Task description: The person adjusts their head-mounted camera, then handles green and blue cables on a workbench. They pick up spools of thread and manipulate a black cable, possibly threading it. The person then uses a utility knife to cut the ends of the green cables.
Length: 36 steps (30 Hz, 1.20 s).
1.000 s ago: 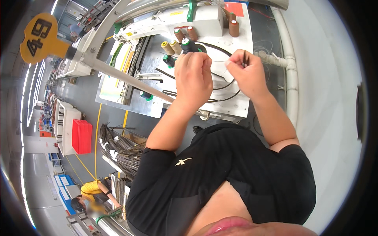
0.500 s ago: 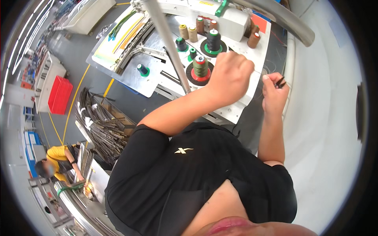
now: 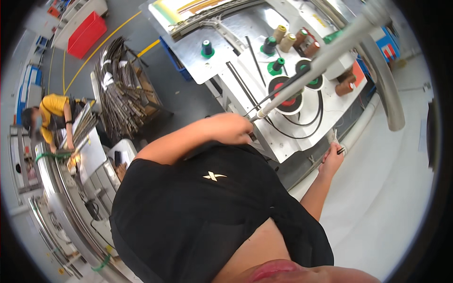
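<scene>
My left hand (image 3: 236, 129) is curled closed in front of my chest, at the near left edge of the white machine table (image 3: 282, 150). Motion blurs it a little, and what its fingers hold, if anything, is hidden. A thin dark strip (image 3: 252, 109) runs from close by it along the pale pole (image 3: 302, 81). My right hand (image 3: 332, 160) is off the table's right corner, closed round a small black pronged tool (image 3: 340, 151). Black cord (image 3: 302, 137) loops over the tabletop beside a red spool base (image 3: 291, 102), which the pole partly covers.
Thread spools stand on the table: a dark green one (image 3: 269, 45), a tan one (image 3: 287, 43) and several brown ones (image 3: 344, 88). A bundle of dark strips (image 3: 120, 89) lies at the left. Beyond it, a person in yellow (image 3: 54, 104) works; a red bin (image 3: 88, 36) stands farther off.
My left hand has come down and left, from over the spools to near my chest. The table and pole appear shifted rightward in view. My right hand still grips the black tool, now lower.
</scene>
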Each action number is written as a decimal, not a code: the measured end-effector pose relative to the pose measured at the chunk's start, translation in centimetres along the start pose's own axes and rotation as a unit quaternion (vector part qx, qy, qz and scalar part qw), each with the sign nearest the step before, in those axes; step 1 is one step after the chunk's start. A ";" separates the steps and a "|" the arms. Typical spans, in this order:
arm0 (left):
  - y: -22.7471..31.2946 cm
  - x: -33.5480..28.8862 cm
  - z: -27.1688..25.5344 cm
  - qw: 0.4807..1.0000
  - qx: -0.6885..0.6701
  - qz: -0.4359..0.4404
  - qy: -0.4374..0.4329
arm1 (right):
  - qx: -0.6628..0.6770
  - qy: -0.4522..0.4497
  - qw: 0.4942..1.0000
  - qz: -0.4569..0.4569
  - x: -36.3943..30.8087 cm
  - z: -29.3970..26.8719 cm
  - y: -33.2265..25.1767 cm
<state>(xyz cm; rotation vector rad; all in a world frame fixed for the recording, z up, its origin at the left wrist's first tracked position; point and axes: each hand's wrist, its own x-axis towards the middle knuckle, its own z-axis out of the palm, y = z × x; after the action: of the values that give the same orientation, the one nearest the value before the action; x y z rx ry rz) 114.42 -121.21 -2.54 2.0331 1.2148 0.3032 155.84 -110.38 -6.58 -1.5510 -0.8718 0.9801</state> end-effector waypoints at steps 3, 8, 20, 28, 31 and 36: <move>-4.4 -3.6 1.0 0.948 0.217 -0.230 0.027 | -0.024 0.068 0.996 -0.055 -0.3 2.1 -1.0; -9.9 -8.2 2.9 0.926 0.163 -0.339 -0.021 | 0.146 0.018 0.966 -0.212 -4.5 6.7 -8.8; -23.0 -10.5 0.7 0.953 0.079 -0.291 -0.044 | -0.036 -0.505 0.803 -0.316 -19.3 24.4 -8.9; -33.3 -19.4 -5.6 0.972 0.093 -0.205 -0.071 | -0.292 -0.409 0.840 -0.203 -21.1 44.3 1.6; -37.0 -22.6 -7.6 0.966 0.040 -0.243 -0.084 | -0.347 -0.413 0.810 -0.230 -21.5 49.1 1.7; -41.0 -23.8 -10.7 0.954 -0.068 -0.290 -0.041 | -0.323 -0.325 0.861 -0.220 -20.0 54.6 1.1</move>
<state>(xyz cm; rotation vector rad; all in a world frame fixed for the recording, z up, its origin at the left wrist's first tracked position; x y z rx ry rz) 69.06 -124.54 -19.65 1.4730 1.6196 0.0143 97.89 -107.70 -10.64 -1.4303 -2.1075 0.9149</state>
